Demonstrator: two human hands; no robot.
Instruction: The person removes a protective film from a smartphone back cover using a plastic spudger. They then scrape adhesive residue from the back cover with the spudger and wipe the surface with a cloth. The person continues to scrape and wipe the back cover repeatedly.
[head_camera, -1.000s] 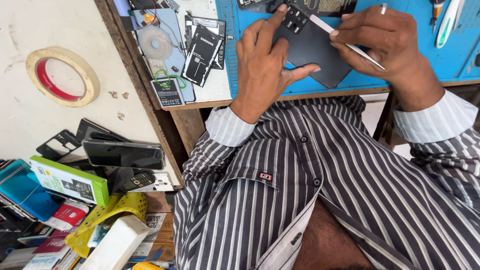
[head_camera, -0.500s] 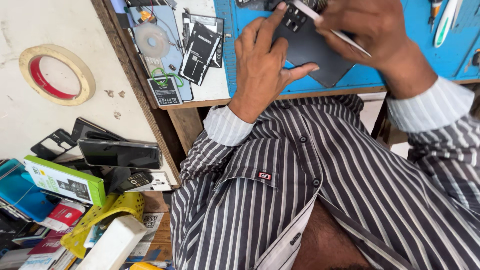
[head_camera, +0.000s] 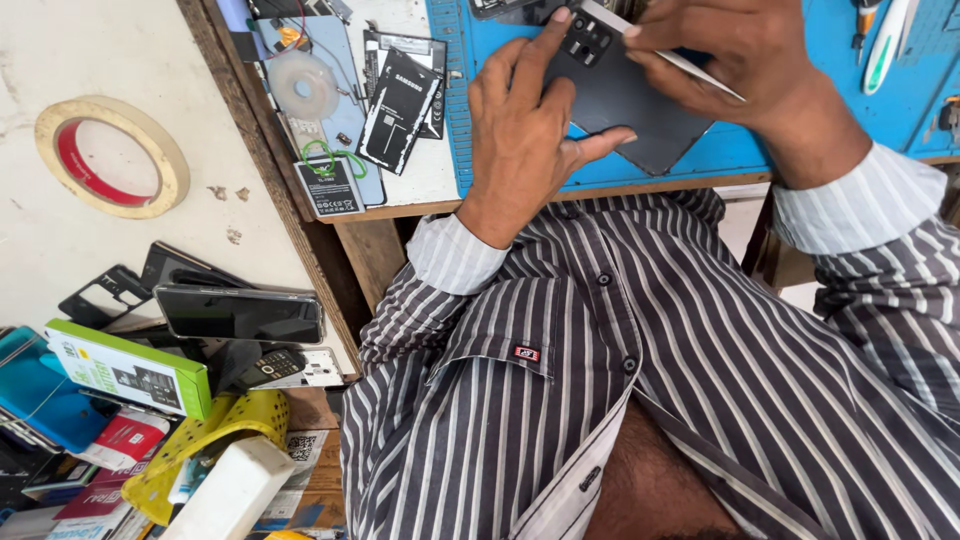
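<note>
Seemingly early on, the dark grey slab-shaped phone (head_camera: 625, 100) lies back-up on the blue work mat (head_camera: 760, 150), back cover apparently unlifted, left hand (head_camera: 525, 130) pressing it flat, right hand (head_camera: 735, 55) pinching a thin metal pry tool (head_camera: 700, 75) over it.

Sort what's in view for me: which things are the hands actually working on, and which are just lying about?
In hand:
- dark phone, pressed down by the left hand
- thin metal tool, pinched in the right hand
- blue work mat beneath

Lying about:
- tape roll
- loose phone batteries
- green box
- spare phone
- green-handled tool
</note>
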